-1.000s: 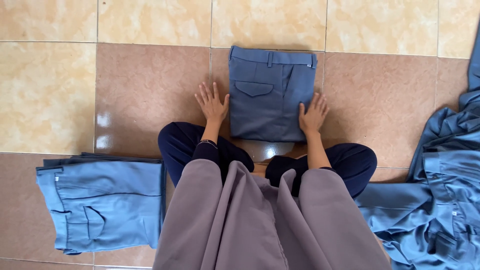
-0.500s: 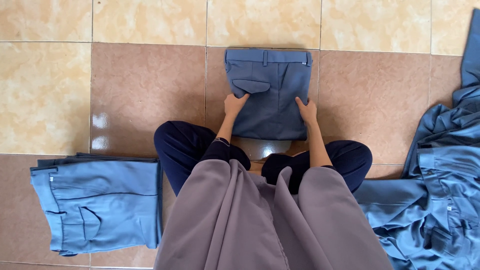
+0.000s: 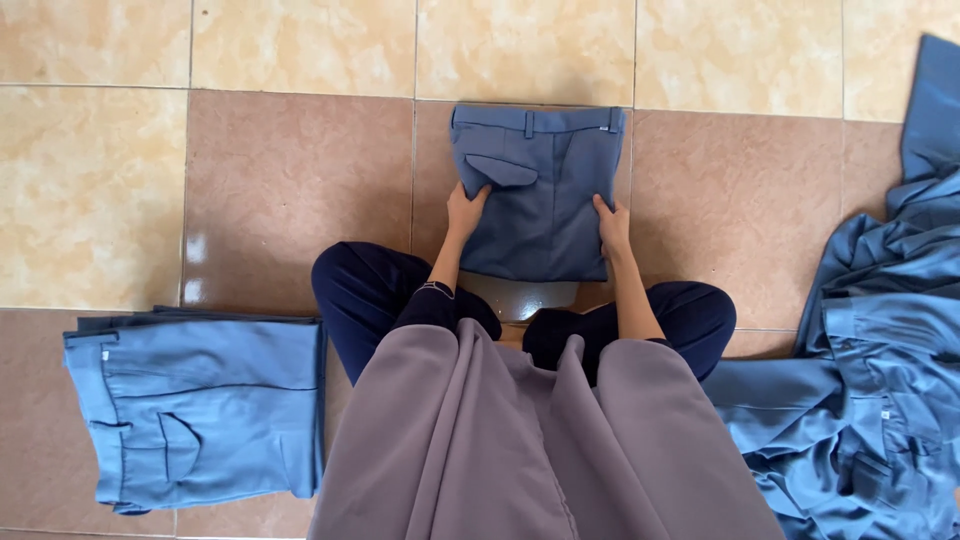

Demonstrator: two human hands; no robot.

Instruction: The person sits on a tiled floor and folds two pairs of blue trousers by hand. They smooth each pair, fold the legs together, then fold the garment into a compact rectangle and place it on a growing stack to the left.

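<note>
Two hands grasp one folded pair of blue trousers (image 3: 540, 195) lying on the tiled floor (image 3: 290, 190) ahead: left hand (image 3: 466, 212) and right hand (image 3: 612, 226) pinching its side edges. One folded stack of trousers (image 3: 200, 405) lies left, one loose heap of blue garments (image 3: 880, 370) right.

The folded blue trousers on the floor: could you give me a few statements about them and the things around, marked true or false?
1. Both hands grip the folded blue trousers by their sides. True: the left hand is on one edge and the right hand on the other.
2. The trousers lie on a wooden table. False: they are over a tiled floor.
3. A stack of folded trousers lies at the person's left. True.
4. The heap of blue garments at the right is neatly folded. False: it is loose and crumpled.
5. The waistband of the held trousers points toward the person. False: it is at the far edge.
</note>
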